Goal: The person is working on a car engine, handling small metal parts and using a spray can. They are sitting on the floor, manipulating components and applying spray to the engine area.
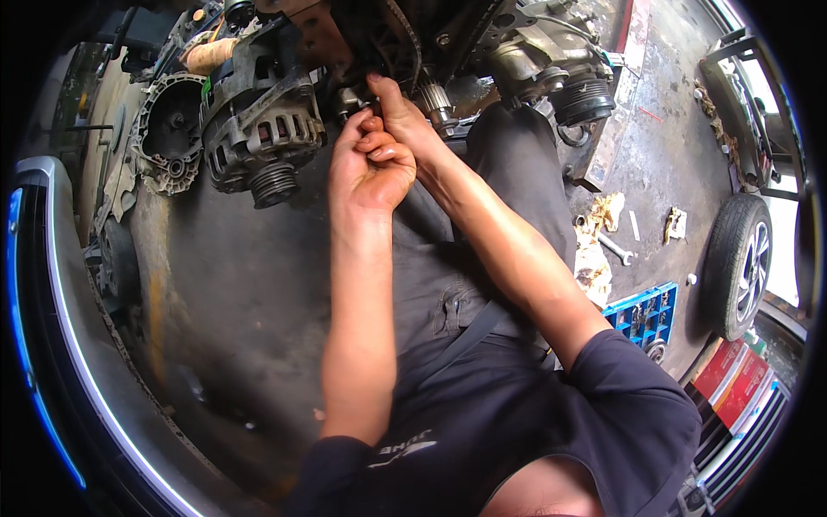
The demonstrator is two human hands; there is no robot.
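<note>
Left hand (369, 168) and right hand (405, 116) at 12 o'clock, fingers pinched narrow on small metal fitting (351, 99); alternator (263, 129) at 9 o'clock of it

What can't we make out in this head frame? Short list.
- Head view: the small metal part at the fingertips, mostly covered by left hand and right hand.
- Whether either hand grips a tool: fingers overlap.
- Blue tray contents: too small.
- Engine top: cut off by the edge.
</note>
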